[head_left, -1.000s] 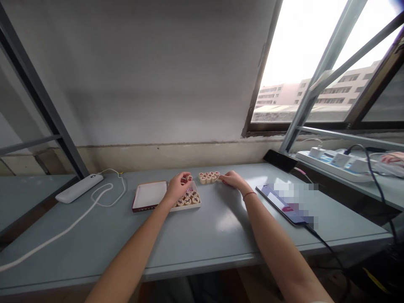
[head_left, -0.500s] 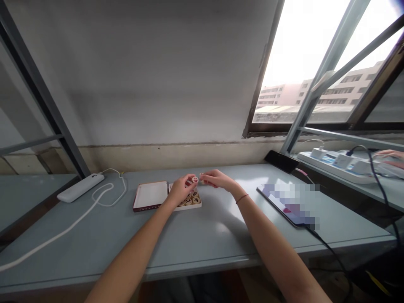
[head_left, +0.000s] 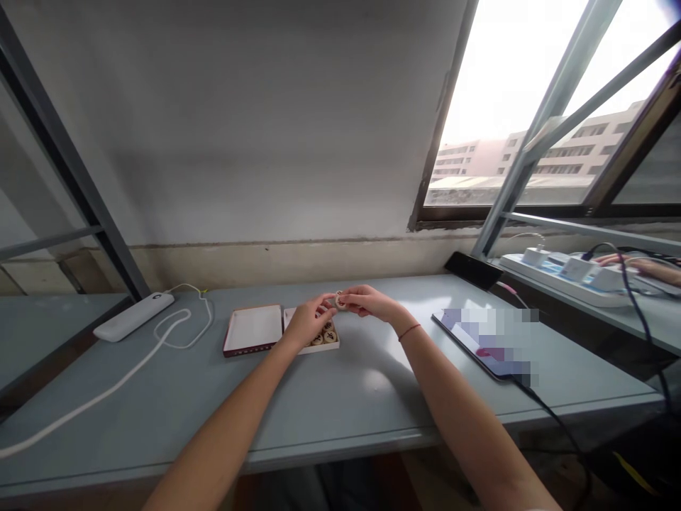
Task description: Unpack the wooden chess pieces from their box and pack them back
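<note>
Near one desk (head_left: 340, 411)'s far edge, right hand (head_left: 374, 303) pinches at least one disc (head_left: 340, 306), left hand (head_left: 306, 324) beside it, finger grip unclear.

There are the person's 2 hands (head_left: 308, 323), 1 box (head_left: 323, 348), 1 lid (head_left: 255, 330), 1 tablet (head_left: 462, 339) and 1 bracelet (head_left: 409, 331).

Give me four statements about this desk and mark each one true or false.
1. The white box has pieces in it. True.
2. The left hand is far from the right hand. False: they are close together, with a round piece at their fingertips.
3. A red cord circles the right hand's wrist. True.
4. The tablet lies left of the box. False: it lies to the right.
</note>
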A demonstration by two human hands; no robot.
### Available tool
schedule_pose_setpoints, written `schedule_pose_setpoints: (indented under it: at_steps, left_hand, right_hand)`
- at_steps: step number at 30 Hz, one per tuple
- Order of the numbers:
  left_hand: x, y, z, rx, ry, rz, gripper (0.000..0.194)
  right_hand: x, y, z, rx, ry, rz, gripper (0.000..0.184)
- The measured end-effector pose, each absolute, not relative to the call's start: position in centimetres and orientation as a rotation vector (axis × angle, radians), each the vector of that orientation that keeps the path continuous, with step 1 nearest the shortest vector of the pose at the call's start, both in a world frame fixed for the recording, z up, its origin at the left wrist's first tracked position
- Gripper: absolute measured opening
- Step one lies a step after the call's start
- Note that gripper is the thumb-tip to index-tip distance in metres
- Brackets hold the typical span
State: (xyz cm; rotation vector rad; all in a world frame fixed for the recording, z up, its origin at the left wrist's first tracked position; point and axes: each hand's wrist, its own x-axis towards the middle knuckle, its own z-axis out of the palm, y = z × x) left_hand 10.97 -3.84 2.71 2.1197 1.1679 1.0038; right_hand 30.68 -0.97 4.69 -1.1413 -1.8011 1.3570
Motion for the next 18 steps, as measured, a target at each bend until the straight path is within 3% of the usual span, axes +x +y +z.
schedule_pose_setpoints:
  at_steps: [7,18]
  left_hand:
    - [10.7,-3.7,2.6,2.159,1.261,0.969,0.033]
    - [10.4,-3.7,2.7,2.173,1.304,0.934,0.032]
  right_hand:
    - [35.8,1.8,1.9,-1.735,-1.467,0.982,0.019]
    - [36.6,2.3,0.7,-1.838,-1.460,0.947,0.025]
